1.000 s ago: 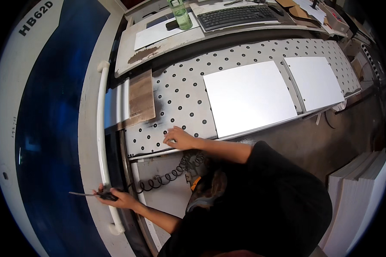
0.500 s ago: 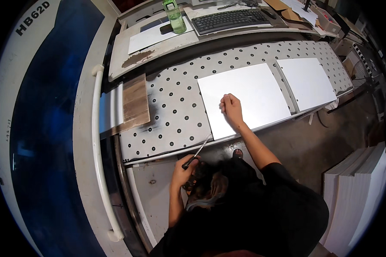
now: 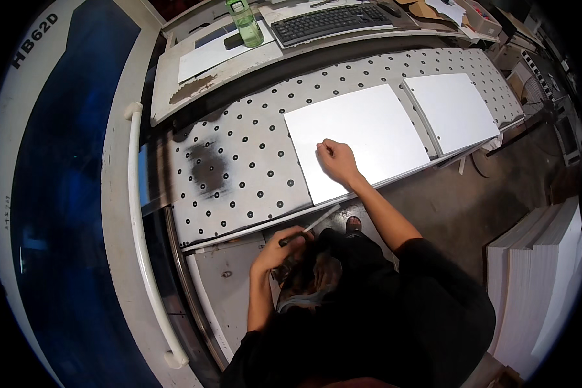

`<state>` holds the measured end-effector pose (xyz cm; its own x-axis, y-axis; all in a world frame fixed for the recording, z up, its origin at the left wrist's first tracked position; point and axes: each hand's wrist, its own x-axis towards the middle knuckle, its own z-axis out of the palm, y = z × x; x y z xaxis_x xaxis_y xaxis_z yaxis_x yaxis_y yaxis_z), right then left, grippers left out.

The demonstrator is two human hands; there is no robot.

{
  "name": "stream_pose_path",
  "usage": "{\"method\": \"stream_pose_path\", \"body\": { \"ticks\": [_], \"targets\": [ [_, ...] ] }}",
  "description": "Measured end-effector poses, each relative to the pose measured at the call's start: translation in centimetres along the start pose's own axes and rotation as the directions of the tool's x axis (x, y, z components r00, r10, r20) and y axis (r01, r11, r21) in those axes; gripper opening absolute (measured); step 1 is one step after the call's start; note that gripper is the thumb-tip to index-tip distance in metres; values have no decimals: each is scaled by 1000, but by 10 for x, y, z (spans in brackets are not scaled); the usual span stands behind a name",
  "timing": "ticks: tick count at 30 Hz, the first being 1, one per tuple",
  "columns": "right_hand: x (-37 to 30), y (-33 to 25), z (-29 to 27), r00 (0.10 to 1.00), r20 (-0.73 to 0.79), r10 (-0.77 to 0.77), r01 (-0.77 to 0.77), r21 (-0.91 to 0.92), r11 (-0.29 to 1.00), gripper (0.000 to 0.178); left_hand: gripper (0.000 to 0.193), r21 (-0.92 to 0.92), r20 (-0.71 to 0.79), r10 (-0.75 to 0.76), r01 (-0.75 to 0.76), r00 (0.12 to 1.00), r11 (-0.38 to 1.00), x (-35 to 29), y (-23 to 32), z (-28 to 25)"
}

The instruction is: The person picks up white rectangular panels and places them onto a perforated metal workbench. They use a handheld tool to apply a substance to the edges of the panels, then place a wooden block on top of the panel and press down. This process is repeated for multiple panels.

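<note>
My right hand (image 3: 336, 161) is closed over the left part of a large white sheet stack (image 3: 381, 129), fingers curled. Whether anything is in those fingers is hidden. Below the table's front edge, my left hand (image 3: 277, 252) is wrapped round a black-handled tool with a slim metal blade (image 3: 323, 217). The blade points up and to the right, toward the near left corner of the stack. To the right lies a second, smaller white stack (image 3: 459, 116), with a narrow gap between the two. Both rest on a pale table dotted with black-ringed holes (image 3: 255, 155).
A blue-windowed machine (image 3: 64, 194) with a long white handle (image 3: 142, 246) stands at the left. Behind the table, a shelf carries a green bottle (image 3: 247, 26) and a keyboard (image 3: 330, 24). Tall paper piles (image 3: 530, 271) stand at the lower right.
The brown plate at the table's left end has drawn back toward the machine, uncovering a dark smudge. My left hand has swung the blade more to the right. My right hand stays closed over the stack.
</note>
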<state>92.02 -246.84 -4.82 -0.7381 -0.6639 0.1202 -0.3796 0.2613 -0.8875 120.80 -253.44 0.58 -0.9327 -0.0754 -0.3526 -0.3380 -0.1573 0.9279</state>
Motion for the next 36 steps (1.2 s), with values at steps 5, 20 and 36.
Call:
{"method": "stream_pose_path", "body": {
  "ticks": [5, 20, 36],
  "targets": [
    [1, 6, 2, 1000, -13, -5, 5, 44, 999, 36, 26, -6, -188, 49, -51, 981, 999, -2, 0, 5],
    [3, 14, 6, 965, -218, 143, -31, 447, 894, 22, 37, -4, -372, 73, -81, 925, 997, 4, 26, 26],
    [-2, 28, 5, 987, -125, 102, -10, 584, 812, 31, 34, -30, -444, 68, -91, 893, 995, 25, 25, 35]
  ]
}}
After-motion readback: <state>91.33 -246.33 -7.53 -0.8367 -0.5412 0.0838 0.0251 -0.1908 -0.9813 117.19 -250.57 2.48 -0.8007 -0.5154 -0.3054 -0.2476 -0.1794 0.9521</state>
